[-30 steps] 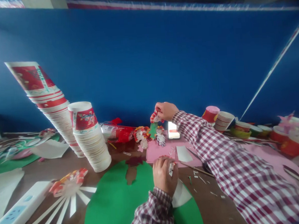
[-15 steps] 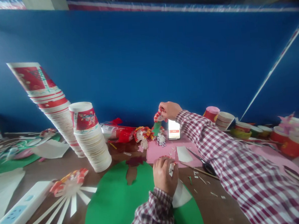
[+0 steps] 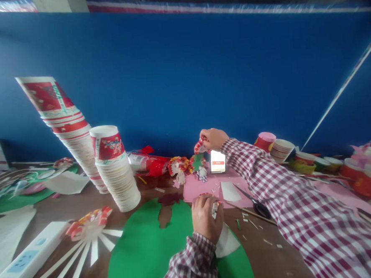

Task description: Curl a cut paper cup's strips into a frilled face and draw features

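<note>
My right hand (image 3: 214, 139) reaches to the back of the table, its fingers pinched on the red-and-white curled edge of a small paper figure (image 3: 198, 160) with a green part below. Beside that figure stands another paper figure (image 3: 177, 169) with a red-and-yellow curled rim. Right behind my fingers a lit phone (image 3: 217, 162) is propped up. My left hand (image 3: 207, 219) is closed above a round green sheet (image 3: 148, 246). A bit of white and a red edge show around its fingers, but the held piece is mostly hidden. Below that hand lies white paper (image 3: 227, 242).
Two tall stacks of paper cups (image 3: 117, 181) lean at the left. A cup cut into strips (image 3: 90, 233) lies near a white power strip (image 3: 32, 257). Scissors (image 3: 260, 208), a thin stick (image 3: 253, 213) and paper scraps lie right of the pink sheet (image 3: 197, 188). More cups (image 3: 282, 150) stand far right.
The whole view has shifted slightly, so everything sits a little further right. Both hands keep nearly the same places and grips.
</note>
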`<state>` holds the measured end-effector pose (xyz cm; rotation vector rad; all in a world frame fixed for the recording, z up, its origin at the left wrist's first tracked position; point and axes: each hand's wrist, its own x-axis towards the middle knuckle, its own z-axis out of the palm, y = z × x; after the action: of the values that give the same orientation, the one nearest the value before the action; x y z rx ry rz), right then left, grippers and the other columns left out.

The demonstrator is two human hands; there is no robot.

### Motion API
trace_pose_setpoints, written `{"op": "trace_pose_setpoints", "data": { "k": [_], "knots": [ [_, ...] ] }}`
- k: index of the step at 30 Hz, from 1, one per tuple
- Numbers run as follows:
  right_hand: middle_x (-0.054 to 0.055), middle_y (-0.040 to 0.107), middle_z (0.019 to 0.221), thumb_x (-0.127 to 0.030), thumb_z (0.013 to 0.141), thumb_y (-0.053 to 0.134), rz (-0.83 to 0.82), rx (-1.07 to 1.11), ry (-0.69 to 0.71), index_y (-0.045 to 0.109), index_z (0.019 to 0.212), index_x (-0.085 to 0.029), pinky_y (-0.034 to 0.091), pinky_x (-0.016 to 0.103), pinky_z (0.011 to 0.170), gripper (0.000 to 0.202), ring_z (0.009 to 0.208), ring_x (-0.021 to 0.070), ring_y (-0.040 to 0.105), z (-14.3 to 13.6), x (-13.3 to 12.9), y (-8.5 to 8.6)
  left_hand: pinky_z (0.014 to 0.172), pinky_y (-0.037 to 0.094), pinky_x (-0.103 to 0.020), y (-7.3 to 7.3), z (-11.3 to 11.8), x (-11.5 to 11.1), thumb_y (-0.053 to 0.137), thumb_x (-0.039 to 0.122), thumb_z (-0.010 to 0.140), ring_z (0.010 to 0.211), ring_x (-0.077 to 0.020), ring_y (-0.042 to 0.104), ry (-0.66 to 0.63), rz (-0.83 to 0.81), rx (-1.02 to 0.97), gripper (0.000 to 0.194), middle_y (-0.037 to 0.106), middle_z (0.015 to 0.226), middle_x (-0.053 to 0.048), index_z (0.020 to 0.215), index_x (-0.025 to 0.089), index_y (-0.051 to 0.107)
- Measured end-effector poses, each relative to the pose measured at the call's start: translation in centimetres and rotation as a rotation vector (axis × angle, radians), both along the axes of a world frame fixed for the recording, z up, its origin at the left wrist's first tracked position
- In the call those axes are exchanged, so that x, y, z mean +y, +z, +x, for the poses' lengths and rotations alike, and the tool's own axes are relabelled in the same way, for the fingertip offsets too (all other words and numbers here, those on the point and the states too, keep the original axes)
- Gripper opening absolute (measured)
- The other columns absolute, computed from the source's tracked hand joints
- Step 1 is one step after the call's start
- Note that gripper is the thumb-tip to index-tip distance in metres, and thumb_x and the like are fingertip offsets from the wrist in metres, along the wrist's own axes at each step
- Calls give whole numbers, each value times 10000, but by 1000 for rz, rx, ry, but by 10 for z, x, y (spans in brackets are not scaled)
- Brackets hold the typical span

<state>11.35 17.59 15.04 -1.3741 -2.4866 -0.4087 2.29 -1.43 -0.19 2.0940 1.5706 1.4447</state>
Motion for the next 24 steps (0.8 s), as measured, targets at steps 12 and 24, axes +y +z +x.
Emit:
{"op": "trace_pose_setpoints", "data": {
  "k": [12,24],
  "knots": [
    [18,589,763,-233,753,444,-11,-12,-14,556,877,-223,202,240,500,167,645,135,458,-1,0,-1,774,384,-378,2,0,0,505,230,758,833,-204,513,-9,4,-4,125,583,850,-61,841,192,591],
    [32,593,787,-234,760,445,-40,-28,-5,565,911,-212,221,239,518,194,682,142,484,-6,-4,0,763,396,-373,3,1,0,513,220,748,816,-201,522,13,34,8,123,583,833,-63,831,189,598]
  ]
}}
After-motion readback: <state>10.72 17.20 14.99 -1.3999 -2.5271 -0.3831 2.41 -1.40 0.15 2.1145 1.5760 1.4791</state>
